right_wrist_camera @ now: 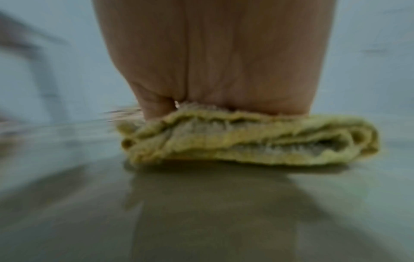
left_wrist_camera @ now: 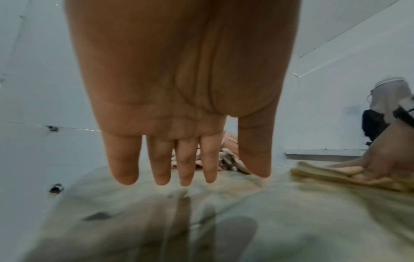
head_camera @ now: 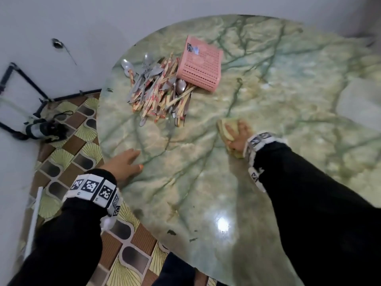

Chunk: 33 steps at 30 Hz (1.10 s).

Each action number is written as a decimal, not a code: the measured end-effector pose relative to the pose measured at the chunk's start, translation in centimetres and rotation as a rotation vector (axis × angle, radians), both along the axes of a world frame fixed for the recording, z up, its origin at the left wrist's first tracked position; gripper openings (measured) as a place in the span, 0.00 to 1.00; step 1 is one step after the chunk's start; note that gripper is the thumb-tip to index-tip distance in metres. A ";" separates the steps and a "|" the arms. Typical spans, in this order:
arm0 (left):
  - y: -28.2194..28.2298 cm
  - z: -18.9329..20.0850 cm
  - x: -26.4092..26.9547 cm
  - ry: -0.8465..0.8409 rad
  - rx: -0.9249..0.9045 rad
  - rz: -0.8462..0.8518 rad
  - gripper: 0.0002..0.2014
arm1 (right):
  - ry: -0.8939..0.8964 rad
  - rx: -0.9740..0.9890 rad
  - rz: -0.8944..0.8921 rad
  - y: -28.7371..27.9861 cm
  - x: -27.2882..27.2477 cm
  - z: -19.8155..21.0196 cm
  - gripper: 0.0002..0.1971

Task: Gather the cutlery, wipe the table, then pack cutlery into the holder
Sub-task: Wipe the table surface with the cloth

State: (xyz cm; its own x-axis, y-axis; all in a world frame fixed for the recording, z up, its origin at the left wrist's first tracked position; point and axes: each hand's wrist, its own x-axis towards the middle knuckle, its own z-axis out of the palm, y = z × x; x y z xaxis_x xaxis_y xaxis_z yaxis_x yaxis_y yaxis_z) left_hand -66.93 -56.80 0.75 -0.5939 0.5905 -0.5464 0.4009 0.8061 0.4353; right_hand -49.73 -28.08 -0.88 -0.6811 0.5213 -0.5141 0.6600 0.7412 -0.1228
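Cutlery: lying heaped beside the tipped pink holder, freeing the table for wiping. Right hand: pressing the folded yellow cloth flat. Left hand: fingers spread, likely bracing.

The head camera looked steeply down from above the near edge of the round marble table. The left wrist camera sat low over that table, facing along the left hand toward the pink holder. The right wrist camera sat close behind the folded yellow cloth. All three shared the tabletop.
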 end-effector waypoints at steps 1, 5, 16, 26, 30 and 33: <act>0.8 0.2 0.8 -0.008 0.030 0.010 0.30 | 0.016 -0.033 0.155 -2.6 -0.5 -0.7 0.31; 4.9 0.5 4.3 0.028 0.067 -0.083 0.32 | 0.090 -0.029 0.658 -13.1 6.5 -0.9 0.34; 13.8 -0.3 16.0 0.003 0.065 -0.249 0.34 | -0.233 -0.021 -0.002 12.7 28.6 0.7 0.63; 19.3 -0.9 21.2 0.039 0.092 -0.240 0.38 | -0.028 -0.047 0.366 8.0 19.7 0.1 0.33; 21.0 -1.2 22.2 0.065 0.027 -0.284 0.43 | -0.159 -0.116 0.591 8.1 25.1 0.4 0.35; 21.5 -1.8 22.5 0.144 -0.062 -0.349 0.45 | -0.204 -0.147 0.517 13.1 27.3 0.2 0.34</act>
